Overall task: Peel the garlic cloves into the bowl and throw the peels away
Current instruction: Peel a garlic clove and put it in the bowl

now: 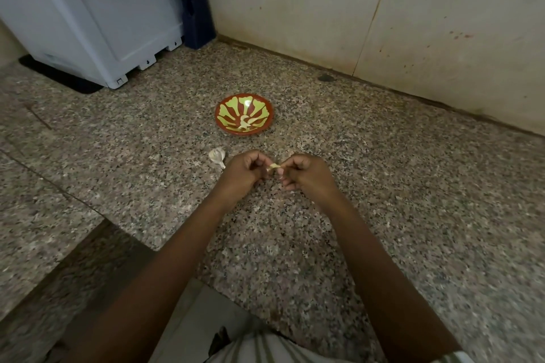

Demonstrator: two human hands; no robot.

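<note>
Head view: the bowl (224,124) sits just beyond your hands, an easy drop for peeled cloves. Your left hand (240,171) and right hand (308,174) curl together, spare garlic (217,155) lying beside the left. Both pinch one garlic clove (274,167) between them, probably tugging skin.

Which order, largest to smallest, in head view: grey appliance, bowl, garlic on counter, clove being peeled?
1. grey appliance
2. bowl
3. garlic on counter
4. clove, partly hidden, so the last two are unsure.
</note>
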